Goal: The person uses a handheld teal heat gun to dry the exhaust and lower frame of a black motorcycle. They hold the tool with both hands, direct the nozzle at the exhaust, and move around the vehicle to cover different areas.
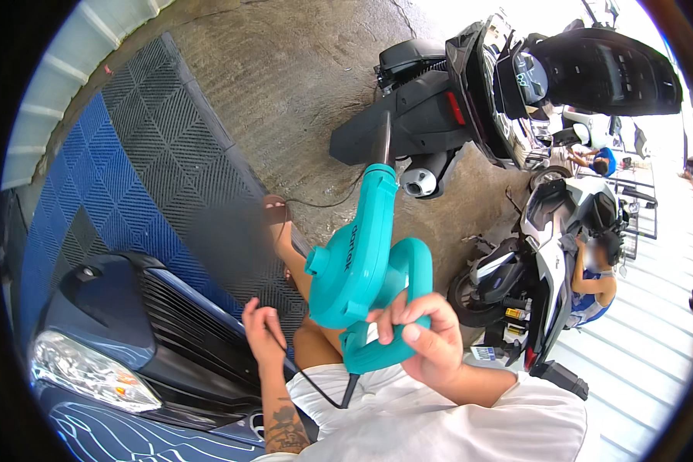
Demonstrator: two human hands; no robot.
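A teal electric blower (352,266) with a dark nozzle hangs in front of me, its nozzle toward the rear of a black scooter (408,119). My right hand (431,339) grips its looped handle, thumb and fingers bent around the lower part. From the handle's base a black power cord (313,383) curves left to my left hand (265,333), whose fingers are partly curled around it. Beneath the blower my bare leg and a brown sandal (276,208) show in part.
A dark car's front with its headlight (88,373) stands close at my left. Blue and black floor tiles (115,185) meet wet concrete (285,92). To the right, a person (593,285) is beside a white scooter (547,231); another person (603,162) is farther back.
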